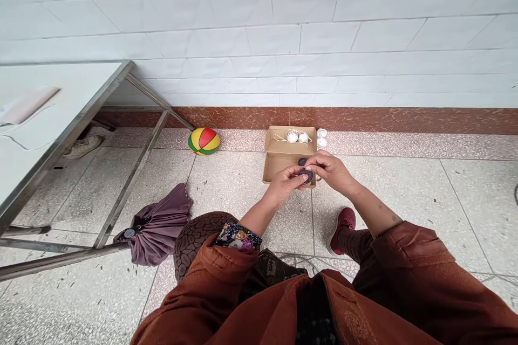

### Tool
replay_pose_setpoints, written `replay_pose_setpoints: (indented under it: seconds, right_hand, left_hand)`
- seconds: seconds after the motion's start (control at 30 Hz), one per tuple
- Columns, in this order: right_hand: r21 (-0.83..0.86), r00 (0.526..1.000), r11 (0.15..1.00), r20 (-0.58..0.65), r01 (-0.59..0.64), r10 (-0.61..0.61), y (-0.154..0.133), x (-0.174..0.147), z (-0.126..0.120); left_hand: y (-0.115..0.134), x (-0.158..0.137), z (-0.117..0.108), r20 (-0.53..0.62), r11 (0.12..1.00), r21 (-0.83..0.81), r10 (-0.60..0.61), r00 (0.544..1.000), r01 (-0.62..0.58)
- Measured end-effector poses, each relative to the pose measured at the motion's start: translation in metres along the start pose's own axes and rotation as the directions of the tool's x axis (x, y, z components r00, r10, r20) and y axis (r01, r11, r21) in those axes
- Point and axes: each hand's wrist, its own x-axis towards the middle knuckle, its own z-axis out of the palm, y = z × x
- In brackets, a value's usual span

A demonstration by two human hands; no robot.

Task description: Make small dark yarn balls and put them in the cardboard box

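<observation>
My left hand [286, 183] is closed around a small dark ball of yarn [306, 174]. The fingers of my right hand [332, 171] pinch at the top of the same ball; the strand between them is too fine to make out. Below and beyond my hands lies an open cardboard box [276, 166], its lid part toward the wall. A second dark ball [302, 161] shows in the box just behind my fingers. Two white yarn balls [297, 137] with loose ends rest in the far part. More white balls [322, 137] sit against the box's right side.
A red, yellow and green ball [204, 141] lies on the floor by the wall. At left stands a metal-framed table [81, 89], with a folded purple umbrella [162, 223] near its leg. A shoe [83, 146] is under the table.
</observation>
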Motion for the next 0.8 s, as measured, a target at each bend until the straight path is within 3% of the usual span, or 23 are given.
replay_pose_setpoints:
  seconds: [0.2, 0.43, 0.6, 0.8]
  right_hand:
    - [0.037, 0.994, 0.994, -0.017, -0.105, 0.106, 0.007, 0.000, 0.002]
    - [0.091, 0.968, 0.965, -0.031, -0.246, 0.250, 0.012, -0.004, 0.013]
    - [0.015, 0.982, 0.982, 0.007, -0.190, 0.190, 0.009, -0.007, 0.017]
    - [-0.147, 0.998, 0.988, 0.039, -0.035, 0.041, 0.001, -0.013, 0.021]
  left_hand:
    - [0.000, -0.002, 0.002, 0.047, 1.000, 0.017, 0.000, 0.999, 0.000]
    - [0.003, -0.004, 0.001, 0.042, 0.991, -0.129, -0.026, 0.999, 0.031]
    - [0.006, -0.005, -0.004, 0.011, 0.962, -0.272, 0.012, 1.000, -0.009]
    - [0.019, -0.006, -0.012, -0.043, 0.955, -0.280, 0.088, 0.995, -0.096]
